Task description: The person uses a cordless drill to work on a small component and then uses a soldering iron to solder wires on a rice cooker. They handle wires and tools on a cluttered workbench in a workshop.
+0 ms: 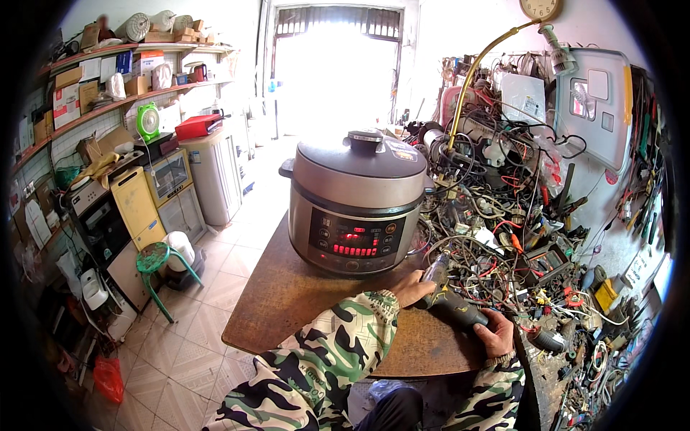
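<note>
A dark cylindrical handheld power tool [456, 304] with yellow markings lies slantwise over the right part of the brown wooden table [266, 309]. My right hand [495, 333] wraps round its near end, thumb on top. My left hand [412, 289] is closed on the side of its far end, the fingertips partly hidden behind it. Just beyond my left hand stands a large electric pressure cooker [358, 205], silver-brown with a dark lid. Its lid is on, and red lights glow on the front panel [355, 235].
Tangled wires and loose parts [496, 237] heap up along the table's right side, with a multimeter-like box [548, 260] among them. A yellow-stemmed lamp [460, 100] arches above. On the left are a green stool [152, 258], cabinets [215, 172] and loaded shelves [108, 108].
</note>
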`<state>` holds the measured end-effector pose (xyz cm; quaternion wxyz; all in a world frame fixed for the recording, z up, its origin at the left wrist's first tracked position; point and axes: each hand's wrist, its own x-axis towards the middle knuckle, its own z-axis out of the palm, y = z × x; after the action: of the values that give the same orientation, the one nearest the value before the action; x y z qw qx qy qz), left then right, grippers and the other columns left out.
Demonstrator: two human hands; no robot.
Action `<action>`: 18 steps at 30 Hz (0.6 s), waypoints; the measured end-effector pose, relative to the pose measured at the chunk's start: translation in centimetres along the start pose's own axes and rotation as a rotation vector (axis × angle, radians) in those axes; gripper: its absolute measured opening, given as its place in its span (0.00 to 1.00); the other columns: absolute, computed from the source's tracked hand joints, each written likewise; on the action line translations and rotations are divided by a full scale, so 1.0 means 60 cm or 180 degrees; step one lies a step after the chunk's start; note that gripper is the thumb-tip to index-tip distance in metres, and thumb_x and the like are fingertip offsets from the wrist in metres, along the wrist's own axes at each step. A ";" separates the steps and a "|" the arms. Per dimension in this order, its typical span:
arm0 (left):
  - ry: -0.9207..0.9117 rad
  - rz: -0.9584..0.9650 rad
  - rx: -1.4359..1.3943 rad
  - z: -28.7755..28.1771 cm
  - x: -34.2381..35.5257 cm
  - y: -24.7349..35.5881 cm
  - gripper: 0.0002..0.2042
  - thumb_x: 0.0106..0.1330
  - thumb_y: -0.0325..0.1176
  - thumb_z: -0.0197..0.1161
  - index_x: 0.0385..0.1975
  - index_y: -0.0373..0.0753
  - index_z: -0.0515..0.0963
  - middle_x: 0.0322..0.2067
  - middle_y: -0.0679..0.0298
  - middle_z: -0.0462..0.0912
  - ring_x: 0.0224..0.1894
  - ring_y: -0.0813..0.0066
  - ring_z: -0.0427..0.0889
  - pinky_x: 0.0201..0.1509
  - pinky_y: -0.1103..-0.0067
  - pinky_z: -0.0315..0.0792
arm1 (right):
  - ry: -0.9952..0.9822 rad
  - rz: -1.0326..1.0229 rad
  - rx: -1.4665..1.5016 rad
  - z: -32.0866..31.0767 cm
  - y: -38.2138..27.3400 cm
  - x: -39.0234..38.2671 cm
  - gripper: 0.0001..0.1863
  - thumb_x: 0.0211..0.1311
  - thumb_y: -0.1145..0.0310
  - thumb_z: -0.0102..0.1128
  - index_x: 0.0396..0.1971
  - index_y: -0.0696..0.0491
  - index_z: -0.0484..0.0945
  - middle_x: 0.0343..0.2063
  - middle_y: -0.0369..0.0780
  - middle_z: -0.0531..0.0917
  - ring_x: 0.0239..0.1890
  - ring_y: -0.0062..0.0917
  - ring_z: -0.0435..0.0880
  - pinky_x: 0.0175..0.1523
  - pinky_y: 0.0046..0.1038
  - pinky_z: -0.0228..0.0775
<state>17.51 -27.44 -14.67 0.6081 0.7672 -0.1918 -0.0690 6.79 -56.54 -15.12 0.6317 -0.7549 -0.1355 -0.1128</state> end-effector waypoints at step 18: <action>0.0105 0.0137 -0.0160 0.008 0.013 -0.019 0.29 0.62 0.44 0.58 0.57 0.26 0.72 0.46 0.55 0.80 0.49 0.70 0.76 0.56 0.76 0.68 | 0.0047 -0.0028 -0.0110 -0.005 0.011 0.002 0.29 0.53 0.68 0.73 0.53 0.67 0.75 0.45 0.44 0.84 0.48 0.26 0.81 0.56 0.29 0.71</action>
<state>18.31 -27.94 -15.81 0.6317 0.7484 -0.1965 -0.0481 7.12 -56.92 -15.62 0.6190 -0.7643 -0.1322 -0.1234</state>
